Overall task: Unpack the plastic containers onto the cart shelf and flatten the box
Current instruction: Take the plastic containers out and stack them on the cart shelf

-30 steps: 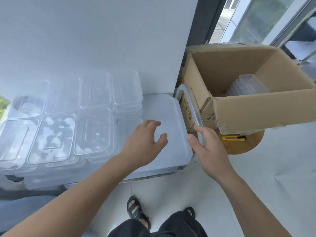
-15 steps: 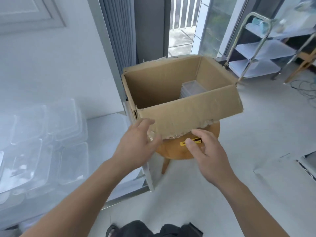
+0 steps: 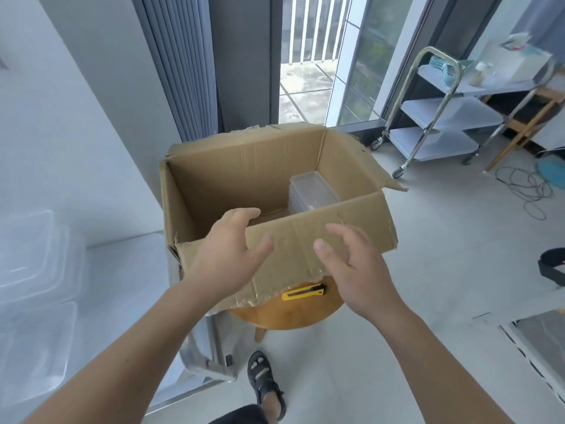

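An open cardboard box (image 3: 232,166) stands on a round wooden stool (image 3: 290,313). A stack of clear plastic containers (image 3: 313,192) sits inside it at the right rear. My left hand (image 3: 227,250) hovers over the box's near flap, fingers spread and empty. My right hand (image 3: 354,264) is beside it in front of the same flap, fingers loosely open, holding nothing. Clear containers (image 3: 33,270) lie on the cart shelf (image 3: 122,270) at the left edge.
A yellow utility knife (image 3: 302,292) lies on the stool under the box flap. A second metal cart (image 3: 443,111) stands at the back right by the window. Cables (image 3: 526,185) lie on the floor. My sandalled foot (image 3: 264,384) is below the stool.
My view has swung right, from the cart shelf to the box. Both hands left the cart and its handle and now reach toward the box's near flap.
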`<action>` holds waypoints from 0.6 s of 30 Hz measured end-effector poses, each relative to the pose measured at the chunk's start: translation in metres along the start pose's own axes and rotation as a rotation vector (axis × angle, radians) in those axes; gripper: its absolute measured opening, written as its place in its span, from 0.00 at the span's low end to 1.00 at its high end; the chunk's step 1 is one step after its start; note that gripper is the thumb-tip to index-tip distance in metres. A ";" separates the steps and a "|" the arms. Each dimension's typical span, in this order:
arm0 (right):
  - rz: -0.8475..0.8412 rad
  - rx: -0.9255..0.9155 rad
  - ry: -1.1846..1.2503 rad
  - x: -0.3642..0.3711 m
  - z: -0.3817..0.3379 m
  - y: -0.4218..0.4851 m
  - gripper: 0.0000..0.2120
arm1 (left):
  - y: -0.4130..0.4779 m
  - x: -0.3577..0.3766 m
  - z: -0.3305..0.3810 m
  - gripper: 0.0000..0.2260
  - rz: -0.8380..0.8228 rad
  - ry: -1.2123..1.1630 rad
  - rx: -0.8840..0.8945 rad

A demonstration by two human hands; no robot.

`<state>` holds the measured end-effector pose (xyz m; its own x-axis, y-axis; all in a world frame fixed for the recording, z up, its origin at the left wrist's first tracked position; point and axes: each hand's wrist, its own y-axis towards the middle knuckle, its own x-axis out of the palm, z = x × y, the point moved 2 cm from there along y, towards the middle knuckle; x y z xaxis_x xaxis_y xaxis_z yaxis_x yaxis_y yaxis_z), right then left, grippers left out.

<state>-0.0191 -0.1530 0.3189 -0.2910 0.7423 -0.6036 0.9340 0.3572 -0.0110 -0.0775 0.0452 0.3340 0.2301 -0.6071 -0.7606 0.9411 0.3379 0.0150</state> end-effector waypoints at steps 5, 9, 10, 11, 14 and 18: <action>-0.003 0.024 -0.077 -0.009 0.002 0.075 0.22 | 0.075 0.007 0.008 0.23 0.024 -0.075 -0.030; -0.044 0.055 -0.132 -0.010 0.005 0.130 0.23 | 0.120 0.015 0.010 0.24 -0.022 -0.075 -0.033; -0.059 0.070 -0.138 -0.009 0.008 0.143 0.23 | 0.129 0.018 0.009 0.24 -0.035 -0.082 -0.051; -0.074 0.080 -0.145 -0.008 0.013 0.157 0.23 | 0.137 0.021 0.008 0.24 -0.044 -0.093 -0.071; -0.109 0.122 -0.178 0.000 0.029 0.201 0.26 | 0.165 0.031 0.003 0.24 -0.055 -0.101 -0.131; -0.201 0.165 -0.225 0.010 0.056 0.258 0.28 | 0.201 0.050 0.002 0.24 -0.049 -0.096 -0.210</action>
<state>0.2309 -0.0851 0.2658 -0.4363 0.5160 -0.7371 0.8892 0.3728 -0.2654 0.1238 0.0811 0.3007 0.2172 -0.6890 -0.6914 0.8818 0.4423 -0.1638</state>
